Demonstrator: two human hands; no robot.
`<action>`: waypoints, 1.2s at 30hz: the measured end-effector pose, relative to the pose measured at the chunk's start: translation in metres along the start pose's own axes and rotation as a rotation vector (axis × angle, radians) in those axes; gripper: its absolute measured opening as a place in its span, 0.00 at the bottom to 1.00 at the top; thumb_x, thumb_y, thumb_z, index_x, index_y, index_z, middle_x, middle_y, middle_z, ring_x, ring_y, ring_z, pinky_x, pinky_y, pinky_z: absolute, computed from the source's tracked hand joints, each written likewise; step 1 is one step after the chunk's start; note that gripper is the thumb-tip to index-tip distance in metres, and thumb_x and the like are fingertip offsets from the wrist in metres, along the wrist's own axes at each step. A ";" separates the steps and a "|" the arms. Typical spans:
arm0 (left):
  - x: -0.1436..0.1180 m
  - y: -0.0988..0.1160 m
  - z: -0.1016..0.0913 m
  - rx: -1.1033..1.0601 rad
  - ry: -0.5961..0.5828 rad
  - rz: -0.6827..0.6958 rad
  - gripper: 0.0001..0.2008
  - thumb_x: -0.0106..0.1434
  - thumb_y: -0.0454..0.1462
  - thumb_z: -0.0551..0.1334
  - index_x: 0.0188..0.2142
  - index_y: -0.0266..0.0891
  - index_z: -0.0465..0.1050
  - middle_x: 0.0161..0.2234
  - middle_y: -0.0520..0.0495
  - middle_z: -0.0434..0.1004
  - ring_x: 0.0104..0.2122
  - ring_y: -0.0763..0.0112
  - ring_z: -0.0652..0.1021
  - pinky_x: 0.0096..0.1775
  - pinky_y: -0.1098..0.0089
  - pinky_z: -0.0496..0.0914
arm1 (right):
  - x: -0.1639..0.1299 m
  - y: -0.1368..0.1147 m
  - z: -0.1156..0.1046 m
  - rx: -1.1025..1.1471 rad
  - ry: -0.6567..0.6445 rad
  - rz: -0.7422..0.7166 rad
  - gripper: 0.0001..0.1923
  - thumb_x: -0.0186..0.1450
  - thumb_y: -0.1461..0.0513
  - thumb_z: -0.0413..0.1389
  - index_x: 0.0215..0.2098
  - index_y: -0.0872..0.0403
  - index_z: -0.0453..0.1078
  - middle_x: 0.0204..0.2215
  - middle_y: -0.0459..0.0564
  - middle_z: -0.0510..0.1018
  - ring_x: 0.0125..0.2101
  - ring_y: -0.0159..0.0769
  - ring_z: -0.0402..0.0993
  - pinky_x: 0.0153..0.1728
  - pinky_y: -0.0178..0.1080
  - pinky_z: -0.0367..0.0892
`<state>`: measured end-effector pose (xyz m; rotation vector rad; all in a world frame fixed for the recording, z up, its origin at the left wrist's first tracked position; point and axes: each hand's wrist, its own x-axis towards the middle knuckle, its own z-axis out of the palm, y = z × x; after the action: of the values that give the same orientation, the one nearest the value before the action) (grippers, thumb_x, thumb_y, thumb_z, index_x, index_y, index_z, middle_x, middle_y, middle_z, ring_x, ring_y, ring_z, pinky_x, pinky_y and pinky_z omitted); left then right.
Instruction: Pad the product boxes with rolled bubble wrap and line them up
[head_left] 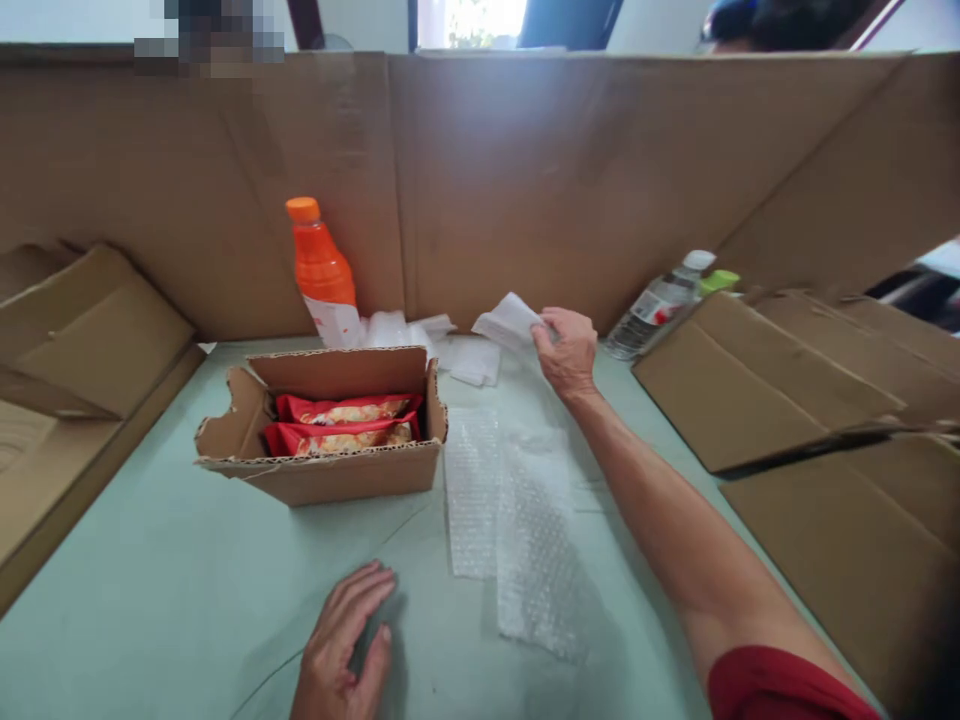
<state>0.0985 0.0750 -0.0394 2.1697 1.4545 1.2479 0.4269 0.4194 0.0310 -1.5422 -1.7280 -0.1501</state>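
My right hand (568,350) is stretched out over the far part of the table, its fingers pinching a white translucent bubble wrap sheet (510,322). Below that arm, two bubble wrap strips (474,490) lie flat and partly overlap. My left hand (345,645) hovers or rests near the front, fingers stretched and thumb apart, holding nothing. Beyond it stands an open cardboard box (360,480) with two red snack packets (352,437) lying inside. More crumpled white wrap (469,358) lies behind the box.
An orange bottle (322,270) leans at the back against a tall cardboard wall (487,180). At right, a clear water bottle (656,310) tilts beside folded cardboard (780,380). Another cardboard box (97,330) stands left. Parts of other people show beyond the wall.
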 end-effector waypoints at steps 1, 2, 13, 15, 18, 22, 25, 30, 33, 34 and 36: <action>0.005 0.004 0.002 -0.003 0.012 0.008 0.18 0.64 0.29 0.60 0.52 0.41 0.76 0.47 0.43 0.83 0.50 0.62 0.82 0.48 0.65 0.79 | 0.004 -0.009 0.006 -0.004 -0.023 -0.020 0.21 0.66 0.54 0.56 0.54 0.52 0.74 0.58 0.58 0.76 0.58 0.53 0.67 0.58 0.57 0.62; 0.008 0.008 0.003 -0.010 0.022 0.012 0.18 0.64 0.29 0.59 0.52 0.41 0.75 0.46 0.43 0.83 0.49 0.63 0.82 0.48 0.66 0.79 | 0.003 -0.018 0.011 -0.007 -0.072 -0.031 0.23 0.64 0.54 0.58 0.56 0.52 0.73 0.59 0.58 0.74 0.58 0.54 0.67 0.57 0.58 0.63; -0.011 0.029 0.004 -0.068 -0.085 0.094 0.19 0.64 0.28 0.57 0.53 0.40 0.72 0.48 0.42 0.82 0.51 0.64 0.80 0.50 0.65 0.77 | -0.094 -0.042 -0.043 -0.037 -0.658 -0.023 0.16 0.66 0.61 0.57 0.51 0.51 0.77 0.52 0.53 0.81 0.55 0.46 0.75 0.59 0.47 0.66; -0.006 0.044 0.012 -0.065 -0.161 0.154 0.20 0.62 0.29 0.58 0.53 0.40 0.71 0.53 0.40 0.79 0.55 0.59 0.77 0.53 0.59 0.75 | -0.090 -0.056 -0.035 -0.062 -0.684 -0.033 0.19 0.64 0.61 0.61 0.53 0.52 0.77 0.53 0.56 0.80 0.56 0.50 0.73 0.58 0.49 0.65; 0.003 0.071 0.034 -0.072 -0.401 0.232 0.22 0.61 0.33 0.61 0.56 0.41 0.70 0.63 0.39 0.70 0.65 0.50 0.68 0.61 0.49 0.68 | -0.082 -0.081 -0.014 -0.083 -0.715 -0.049 0.19 0.57 0.63 0.66 0.48 0.54 0.78 0.49 0.61 0.82 0.54 0.56 0.74 0.55 0.52 0.65; 0.005 0.088 0.058 -0.117 -0.758 0.252 0.24 0.63 0.44 0.65 0.57 0.41 0.70 0.66 0.38 0.66 0.67 0.46 0.64 0.65 0.45 0.61 | -0.075 -0.108 -0.001 -0.018 -0.704 -0.069 0.05 0.57 0.68 0.62 0.32 0.54 0.78 0.36 0.56 0.84 0.46 0.50 0.76 0.50 0.46 0.66; -0.003 0.088 0.061 -0.118 -0.796 0.202 0.23 0.62 0.44 0.66 0.55 0.39 0.72 0.65 0.36 0.68 0.66 0.45 0.65 0.66 0.44 0.60 | -0.061 -0.118 -0.019 0.083 -0.608 -0.072 0.06 0.62 0.66 0.57 0.35 0.54 0.76 0.43 0.53 0.82 0.47 0.42 0.75 0.49 0.42 0.66; -0.008 0.085 0.048 -0.199 -0.482 0.197 0.15 0.64 0.34 0.61 0.51 0.40 0.72 0.55 0.39 0.76 0.55 0.55 0.76 0.57 0.52 0.71 | -0.036 -0.125 -0.086 0.461 -0.398 -0.149 0.04 0.63 0.62 0.56 0.34 0.54 0.70 0.41 0.50 0.80 0.42 0.37 0.75 0.48 0.42 0.68; -0.002 0.078 0.041 -0.193 -0.172 0.061 0.17 0.67 0.31 0.57 0.55 0.41 0.69 0.51 0.39 0.76 0.50 0.61 0.78 0.50 0.59 0.76 | -0.035 -0.132 -0.131 0.599 -0.317 -0.272 0.04 0.60 0.61 0.59 0.30 0.53 0.68 0.52 0.53 0.76 0.53 0.43 0.72 0.56 0.49 0.65; 0.001 0.076 0.039 -0.178 -0.094 0.006 0.19 0.67 0.31 0.57 0.57 0.41 0.68 0.51 0.39 0.76 0.51 0.61 0.78 0.50 0.59 0.76 | -0.037 -0.136 -0.145 0.598 -0.313 -0.302 0.05 0.59 0.61 0.60 0.29 0.53 0.68 0.57 0.53 0.72 0.58 0.45 0.69 0.59 0.52 0.62; 0.010 0.072 0.036 -0.159 0.009 -0.076 0.23 0.67 0.32 0.58 0.61 0.42 0.64 0.54 0.38 0.73 0.53 0.58 0.76 0.53 0.56 0.75 | -0.042 -0.143 -0.171 0.596 -0.311 -0.338 0.08 0.59 0.59 0.62 0.29 0.53 0.69 0.63 0.50 0.66 0.65 0.49 0.60 0.64 0.56 0.56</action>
<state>0.1733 0.0585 -0.0117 1.9905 1.3771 1.3015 0.3796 0.2542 0.1784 -0.8638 -2.0246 0.4236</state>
